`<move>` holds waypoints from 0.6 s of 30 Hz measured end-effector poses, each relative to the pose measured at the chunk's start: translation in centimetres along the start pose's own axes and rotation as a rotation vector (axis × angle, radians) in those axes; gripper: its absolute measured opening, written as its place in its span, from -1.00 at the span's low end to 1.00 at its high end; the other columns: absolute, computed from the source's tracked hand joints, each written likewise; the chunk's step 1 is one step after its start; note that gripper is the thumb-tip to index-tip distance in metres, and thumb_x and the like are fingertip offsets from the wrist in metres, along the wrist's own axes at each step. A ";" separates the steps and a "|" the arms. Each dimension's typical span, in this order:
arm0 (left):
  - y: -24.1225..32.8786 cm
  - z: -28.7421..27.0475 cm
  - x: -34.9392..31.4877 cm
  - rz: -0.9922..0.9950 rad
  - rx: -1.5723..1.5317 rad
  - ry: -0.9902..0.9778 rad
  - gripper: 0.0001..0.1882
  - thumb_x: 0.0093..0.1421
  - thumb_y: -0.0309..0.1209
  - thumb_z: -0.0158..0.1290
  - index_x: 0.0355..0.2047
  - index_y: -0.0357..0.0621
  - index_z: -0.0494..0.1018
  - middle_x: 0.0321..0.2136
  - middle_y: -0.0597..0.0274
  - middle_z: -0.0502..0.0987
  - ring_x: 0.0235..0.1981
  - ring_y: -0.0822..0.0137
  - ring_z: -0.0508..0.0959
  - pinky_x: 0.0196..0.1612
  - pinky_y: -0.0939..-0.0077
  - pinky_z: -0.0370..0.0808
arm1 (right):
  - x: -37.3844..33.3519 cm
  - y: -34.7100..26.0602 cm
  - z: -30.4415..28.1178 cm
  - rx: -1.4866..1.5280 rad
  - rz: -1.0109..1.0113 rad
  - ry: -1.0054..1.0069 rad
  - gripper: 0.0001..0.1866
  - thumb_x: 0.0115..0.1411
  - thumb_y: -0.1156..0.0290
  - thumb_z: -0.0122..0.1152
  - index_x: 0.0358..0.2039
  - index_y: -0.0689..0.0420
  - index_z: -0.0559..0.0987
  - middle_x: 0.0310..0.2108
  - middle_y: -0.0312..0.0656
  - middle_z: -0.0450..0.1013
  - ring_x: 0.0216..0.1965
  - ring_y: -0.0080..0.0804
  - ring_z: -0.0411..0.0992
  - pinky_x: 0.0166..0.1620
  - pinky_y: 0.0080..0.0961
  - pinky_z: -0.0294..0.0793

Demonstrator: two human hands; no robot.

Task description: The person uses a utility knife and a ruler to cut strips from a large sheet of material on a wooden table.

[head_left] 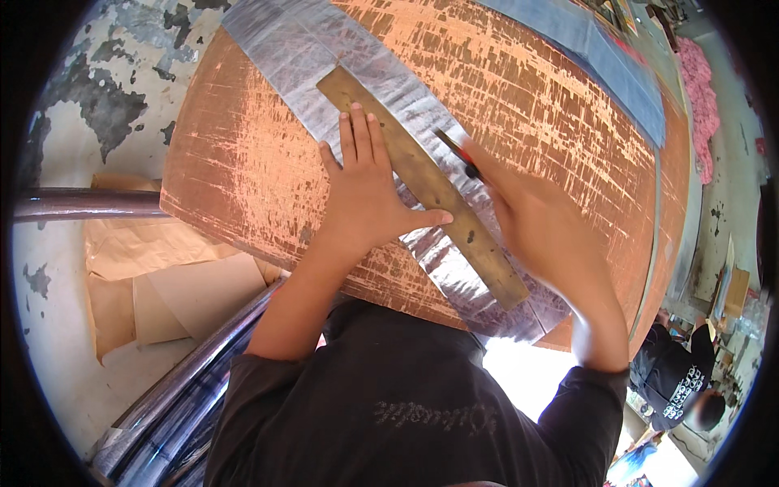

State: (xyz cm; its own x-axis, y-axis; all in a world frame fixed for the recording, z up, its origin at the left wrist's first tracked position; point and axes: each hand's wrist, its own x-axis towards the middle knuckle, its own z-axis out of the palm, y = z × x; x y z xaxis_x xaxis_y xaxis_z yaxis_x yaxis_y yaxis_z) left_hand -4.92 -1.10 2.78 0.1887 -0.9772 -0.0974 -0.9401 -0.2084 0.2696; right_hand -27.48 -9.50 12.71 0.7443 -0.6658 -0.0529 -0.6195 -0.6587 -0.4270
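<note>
My left hand lies with its fingers spread on a flat yellow-brown straightedge, the thumb and fingertips resting on it. The straightedge runs slantwise along a strip of clear, shiny plastic sheet, which lies across a scuffed brown work board. On the right side of the straightedge, my right hand is closed around a slim red-and-black utility knife. Its dark, thin end points up and left, over the sheet. The right hand is slightly blurred, and most of the knife's handle is hidden in it.
A bluish plastic sheet lies along the board's far right edge. Shiny plastic rolls and brown paper are at the lower left; a dark tube stands out left. Pink material hangs at right, and another person is farther off.
</note>
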 end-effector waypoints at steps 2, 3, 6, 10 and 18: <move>0.1 -0.1 0.5 0.013 -0.003 0.007 0.89 -0.24 0.75 0.27 0.57 -0.75 -0.21 0.62 -0.65 -0.31 0.69 -0.44 -0.29 0.53 -0.68 -0.17 | 5.8 0.0 3.8 0.021 -0.043 0.031 -0.42 0.50 0.45 0.12 0.51 -0.01 0.46 -0.27 0.10 0.67 -0.22 0.19 0.64 -0.11 0.08 0.61; 0.3 -0.1 0.3 0.005 0.003 -0.003 0.89 -0.24 0.75 0.27 0.57 -0.74 -0.21 0.62 -0.65 -0.30 0.68 -0.44 -0.29 0.54 -0.67 -0.18 | 7.7 -0.2 4.8 0.026 -0.042 0.025 -0.42 0.50 0.45 0.11 0.51 0.00 0.45 -0.27 0.10 0.67 -0.23 0.19 0.64 -0.10 0.08 0.61; 0.5 -0.3 0.2 -0.001 0.019 -0.014 0.89 -0.24 0.76 0.25 0.57 -0.73 -0.21 0.63 -0.64 -0.30 0.68 -0.45 -0.29 0.55 -0.65 -0.20 | 10.8 -0.5 6.5 0.035 -0.047 0.016 -0.41 0.50 0.44 0.09 0.52 0.02 0.43 -0.27 0.12 0.66 -0.23 0.18 0.64 -0.11 0.08 0.62; 0.4 -0.2 0.1 -0.013 0.032 -0.027 0.89 -0.24 0.77 0.24 0.58 -0.73 -0.20 0.62 -0.64 -0.29 0.68 -0.44 -0.29 0.55 -0.66 -0.20 | 11.9 -0.9 7.4 0.010 -0.086 0.020 -0.39 0.50 0.43 0.09 0.54 0.01 0.40 -0.30 0.11 0.66 -0.24 0.17 0.64 -0.12 0.06 0.63; 0.3 0.4 0.1 0.010 0.041 0.018 0.83 -0.16 0.80 0.12 0.60 -0.68 -0.17 0.63 -0.64 -0.27 0.69 -0.44 -0.31 0.52 -0.68 -0.16 | 12.3 -2.3 6.1 -0.080 -0.135 -0.036 -0.30 0.38 0.46 0.20 0.54 0.12 0.38 -0.35 0.12 0.63 -0.25 0.13 0.65 -0.16 -0.03 0.65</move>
State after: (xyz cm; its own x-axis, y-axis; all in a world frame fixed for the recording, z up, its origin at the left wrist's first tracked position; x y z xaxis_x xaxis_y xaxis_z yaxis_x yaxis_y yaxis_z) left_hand -5.30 -1.24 2.51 0.1843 -0.9798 -0.0776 -0.9526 -0.1975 0.2312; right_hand -15.41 -14.05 7.51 0.8297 -0.5573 -0.0328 -0.5301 -0.7680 -0.3593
